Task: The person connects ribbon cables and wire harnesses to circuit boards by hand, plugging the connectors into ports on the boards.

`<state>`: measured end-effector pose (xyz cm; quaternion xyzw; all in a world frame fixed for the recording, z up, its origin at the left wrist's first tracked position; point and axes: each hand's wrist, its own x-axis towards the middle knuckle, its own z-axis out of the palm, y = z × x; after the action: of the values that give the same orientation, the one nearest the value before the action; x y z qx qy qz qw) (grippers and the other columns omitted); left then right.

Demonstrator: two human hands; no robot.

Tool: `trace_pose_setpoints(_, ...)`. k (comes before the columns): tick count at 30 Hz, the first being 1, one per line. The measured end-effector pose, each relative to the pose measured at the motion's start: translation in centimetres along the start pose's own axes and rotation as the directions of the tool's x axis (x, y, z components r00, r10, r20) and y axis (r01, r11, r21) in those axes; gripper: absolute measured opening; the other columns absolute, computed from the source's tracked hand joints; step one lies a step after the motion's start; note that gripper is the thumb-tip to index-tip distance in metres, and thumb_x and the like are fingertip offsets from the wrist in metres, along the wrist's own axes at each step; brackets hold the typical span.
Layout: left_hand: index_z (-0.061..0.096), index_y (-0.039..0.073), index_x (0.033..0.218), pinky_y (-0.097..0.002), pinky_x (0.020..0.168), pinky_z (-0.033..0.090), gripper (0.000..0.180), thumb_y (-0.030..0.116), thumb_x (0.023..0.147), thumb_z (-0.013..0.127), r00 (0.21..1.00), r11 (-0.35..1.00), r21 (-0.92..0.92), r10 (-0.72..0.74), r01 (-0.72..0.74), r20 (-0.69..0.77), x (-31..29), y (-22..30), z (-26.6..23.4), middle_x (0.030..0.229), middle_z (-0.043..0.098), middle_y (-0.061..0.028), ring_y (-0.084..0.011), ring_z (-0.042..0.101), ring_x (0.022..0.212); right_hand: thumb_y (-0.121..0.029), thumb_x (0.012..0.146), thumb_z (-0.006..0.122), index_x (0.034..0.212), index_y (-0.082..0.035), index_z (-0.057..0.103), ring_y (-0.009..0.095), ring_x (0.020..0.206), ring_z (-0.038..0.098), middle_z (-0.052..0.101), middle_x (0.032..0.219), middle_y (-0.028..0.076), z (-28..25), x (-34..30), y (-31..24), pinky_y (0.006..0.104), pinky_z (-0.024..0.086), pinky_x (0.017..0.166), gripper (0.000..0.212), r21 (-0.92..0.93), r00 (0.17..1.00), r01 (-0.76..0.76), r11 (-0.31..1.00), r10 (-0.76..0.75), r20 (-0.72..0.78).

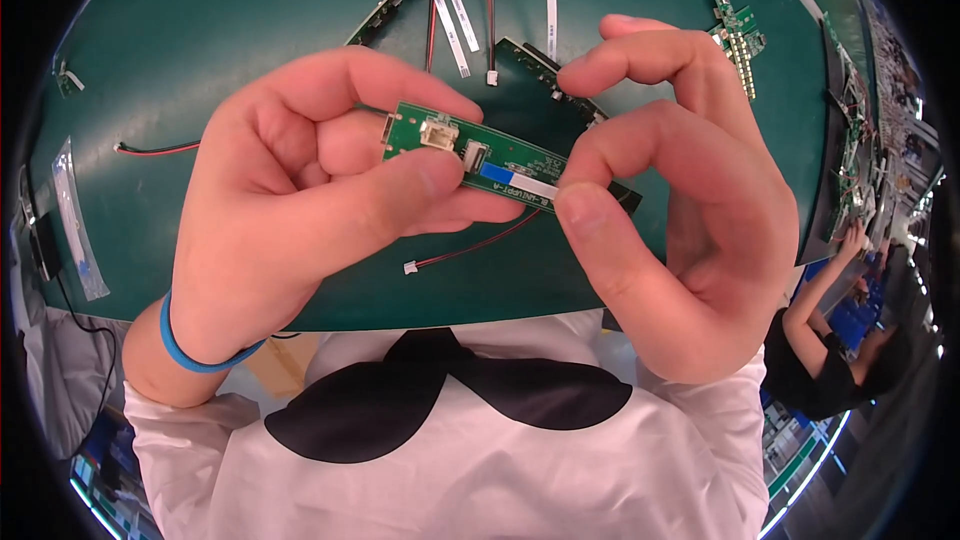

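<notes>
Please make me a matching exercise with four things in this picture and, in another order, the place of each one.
1. small green board
2. blue wristband
3. red and black wire
4. flat ribbon cable

a. lying on the green mat
b. around the left wrist
c. held in both hands
d. pinched by the right hand

Pairs: 1-c, 2-b, 3-a, 4-d

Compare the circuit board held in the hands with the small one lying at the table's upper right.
The held circuit board is a long narrow strip, lifted off the table between the left hand and right hand, with a flat ribbon cable on it. The small board is shorter, lies untouched on the table, with no cable visible. Both are green.
</notes>
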<state>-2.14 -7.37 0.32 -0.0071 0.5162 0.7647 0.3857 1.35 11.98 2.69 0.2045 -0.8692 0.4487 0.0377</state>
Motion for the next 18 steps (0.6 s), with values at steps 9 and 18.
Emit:
trace_pose_setpoints(9, 0.046, -0.005, 0.103, -0.0357, 0.08, 0.055, 0.021, -0.001, 0.083, 0.053, 0.999, 1.0, 0.022, -0.022, 0.022, 0.037, 0.1, -0.5, -0.2, 0.092, 0.064, -0.0148, -0.0237, 0.065, 0.087, 0.005, 0.061, 0.058, 0.068, 0.001, 0.056, 0.027, 0.09, 0.052, 0.054, 0.067, 0.005, 0.0, -0.2, 0.2, 0.0488, 0.033, 0.094, 0.008, -0.045, 0.999, -0.037, 0.998, 0.039, 0.034)
trace_pose_setpoints(18, 0.046, -0.005, 0.105, -0.0345, 0.081, 0.055, 0.023, -0.002, 0.083, 0.052, 1.0, 1.0, 0.011, -0.014, 0.014, 0.023, 0.2, -0.6, 0.4, 0.093, 0.064, -0.0138, -0.0221, 0.065, 0.087, 0.004, 0.063, 0.058, 0.069, 0.0, 0.057, 0.026, 0.091, 0.051, 0.054, 0.068, 0.005, -0.2, -0.4, 0.8, 0.0455, 0.033, 0.094, 0.008, -0.031, 0.999, -0.006, 1.0, 0.008, 0.039)
